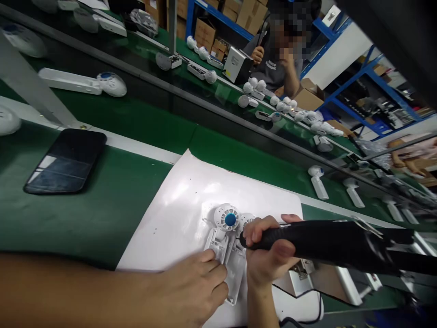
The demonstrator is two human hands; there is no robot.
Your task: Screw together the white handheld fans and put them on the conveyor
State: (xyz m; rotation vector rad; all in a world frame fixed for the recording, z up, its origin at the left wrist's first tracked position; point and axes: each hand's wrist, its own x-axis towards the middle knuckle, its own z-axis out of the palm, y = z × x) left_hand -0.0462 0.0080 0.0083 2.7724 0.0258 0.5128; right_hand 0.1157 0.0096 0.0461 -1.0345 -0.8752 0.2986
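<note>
Two white handheld fan bodies lie side by side on a white sheet (170, 214). The nearer-left fan body (215, 241) has a round slotted head with a blue centre. My left hand (201, 284) has its fingers curled on that fan's handle. The second fan body (235, 278) lies just right of it, its head partly hidden by my right hand (268, 248). That hand is wrapped round a long black electric screwdriver (327, 239), its narrow end near the fan heads. I cannot make out whether its tip touches a fan.
A dark phone (66, 160) lies on the green bench at left. Beyond runs a conveyor (164, 120) carrying several white fan parts. A metal bracket fixture (303, 278) stands right of my hands. A person (276, 64) sits across, holding a black tool; shelves with cartons stand behind.
</note>
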